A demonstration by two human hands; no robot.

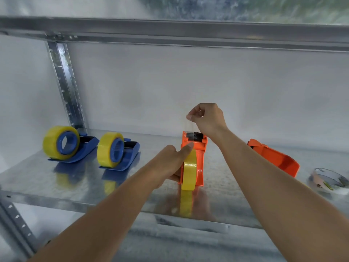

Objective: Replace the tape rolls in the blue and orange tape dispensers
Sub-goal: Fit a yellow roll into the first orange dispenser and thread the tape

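An orange tape dispenser (200, 156) stands mid-shelf with a yellow tape roll (189, 171) mounted in it. My left hand (170, 161) grips the dispenser's left side, its index finger lying along the top of the roll. Above the serrated cutter (195, 135), my right hand (206, 118) pinches the clear tape end (188, 125) and holds it up taut. Two blue dispensers (86, 146) (132, 150), each carrying a yellow roll, sit at the left. A second orange dispenser (273, 157) with no roll lies at the right.
Everything rests on a shiny metal shelf (47, 176) with an upright post (64, 82) at back left and a beam overhead. Near the right edge lie used, nearly spent tape rolls (329, 181).
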